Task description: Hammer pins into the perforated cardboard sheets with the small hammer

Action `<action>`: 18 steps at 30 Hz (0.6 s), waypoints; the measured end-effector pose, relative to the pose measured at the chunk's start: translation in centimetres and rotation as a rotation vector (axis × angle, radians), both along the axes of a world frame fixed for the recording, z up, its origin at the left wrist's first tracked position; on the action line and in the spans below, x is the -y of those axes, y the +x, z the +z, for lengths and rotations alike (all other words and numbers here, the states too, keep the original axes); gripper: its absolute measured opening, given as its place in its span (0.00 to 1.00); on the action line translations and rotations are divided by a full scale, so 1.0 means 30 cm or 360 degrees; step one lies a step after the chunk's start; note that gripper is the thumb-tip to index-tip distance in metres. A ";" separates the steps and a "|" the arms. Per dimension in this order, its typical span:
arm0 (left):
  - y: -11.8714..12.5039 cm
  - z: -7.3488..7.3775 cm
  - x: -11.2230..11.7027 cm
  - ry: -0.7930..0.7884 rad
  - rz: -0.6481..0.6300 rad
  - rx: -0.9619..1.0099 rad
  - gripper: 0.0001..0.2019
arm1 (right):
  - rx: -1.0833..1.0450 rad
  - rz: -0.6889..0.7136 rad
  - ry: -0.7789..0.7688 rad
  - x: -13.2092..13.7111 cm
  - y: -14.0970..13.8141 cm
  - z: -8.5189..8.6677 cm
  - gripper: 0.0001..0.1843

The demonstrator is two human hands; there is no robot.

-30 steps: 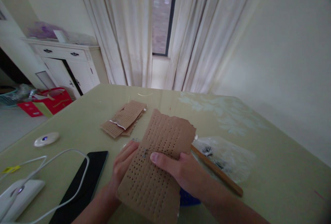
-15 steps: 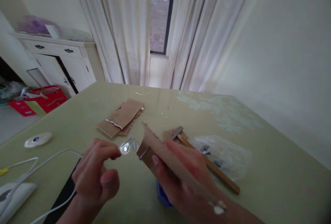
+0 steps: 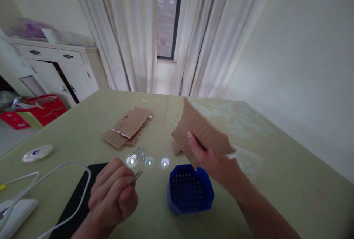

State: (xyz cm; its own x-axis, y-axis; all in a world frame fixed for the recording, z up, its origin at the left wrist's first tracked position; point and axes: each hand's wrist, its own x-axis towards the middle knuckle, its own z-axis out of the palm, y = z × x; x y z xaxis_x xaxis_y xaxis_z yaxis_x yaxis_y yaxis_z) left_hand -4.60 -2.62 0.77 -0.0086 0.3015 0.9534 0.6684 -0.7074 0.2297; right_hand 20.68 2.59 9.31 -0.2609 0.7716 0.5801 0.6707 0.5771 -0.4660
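Observation:
My left hand (image 3: 113,193) is closed in a pinch, with the thin metal shafts of nails (image 3: 136,176) sticking out between thumb and fingers. In my right hand (image 3: 207,156) is a piece of brown cardboard (image 3: 200,125), tilted up above the table and slightly blurred. Below that hand stands a blue plastic basket (image 3: 171,194) with a perforated bottom. Several loose nails (image 3: 142,153) lie on the table beyond my left hand, among shiny round spots. Behind the held piece, a smaller bit of cardboard (image 3: 176,147) shows partly.
Torn cardboard pieces (image 3: 132,123) are stacked farther back. A clear plastic bag (image 3: 250,161) lies partly hidden behind my right arm. On the left are a black flat pad (image 3: 74,198), a white cable (image 3: 63,164), a white oval device (image 3: 38,153) and another white device (image 3: 19,213).
My right hand has lifted the cardboard up and to the right, uncovering the blue basket. The hammer is now hidden behind it. Nails now show in my left hand, which has shifted slightly right.

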 end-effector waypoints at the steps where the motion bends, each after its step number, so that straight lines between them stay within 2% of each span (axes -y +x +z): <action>1: -0.001 0.002 -0.019 -0.0212 0.0026 0.0026 0.17 | -0.0056 -0.0066 0.0002 -0.020 0.027 0.025 0.08; 3: -0.008 -0.002 -0.070 -0.0967 0.0128 0.0027 0.19 | -0.0197 -0.0154 -0.0054 -0.043 0.080 0.076 0.12; 5: -0.019 -0.019 -0.124 -0.1745 0.0212 -0.0115 0.22 | -0.0447 -0.0051 -0.0380 -0.051 0.127 0.108 0.16; 6: -0.025 -0.032 -0.147 -0.1881 0.0242 -0.0164 0.22 | -0.0547 0.0092 -0.0621 -0.052 0.149 0.111 0.18; 8: -0.036 -0.058 -0.175 -0.2032 0.0305 -0.0241 0.23 | -0.0725 0.0350 -0.1125 -0.050 0.189 0.084 0.24; 9: -0.040 -0.069 -0.181 -0.2059 0.0337 -0.0264 0.23 | -0.0821 0.0391 -0.1342 -0.047 0.207 0.055 0.24; 11: -0.043 -0.078 -0.178 -0.2129 0.0418 -0.0310 0.23 | -0.1096 0.0395 -0.1572 -0.039 0.236 -0.025 0.25; 13: -0.042 -0.073 -0.167 -0.2181 0.0506 -0.0342 0.25 | -0.1386 0.0359 -0.1688 -0.030 0.252 -0.112 0.26; 15: -0.041 -0.058 -0.157 -0.2222 0.0617 -0.0385 0.26 | -0.1589 0.0324 -0.1705 -0.026 0.254 -0.184 0.28; 18: -0.042 -0.035 -0.159 -0.2152 0.0842 -0.0467 0.25 | -0.1805 0.0234 -0.1601 -0.029 0.243 -0.243 0.28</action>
State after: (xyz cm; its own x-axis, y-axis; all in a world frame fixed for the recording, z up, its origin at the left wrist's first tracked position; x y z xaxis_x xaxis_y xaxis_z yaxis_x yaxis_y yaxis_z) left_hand -5.87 2.15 -0.29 -0.2590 0.9643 -0.0543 0.9121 0.2627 0.3147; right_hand 27.96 3.46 2.01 -0.1604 0.9637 -0.2136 -0.3335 -0.2566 -0.9072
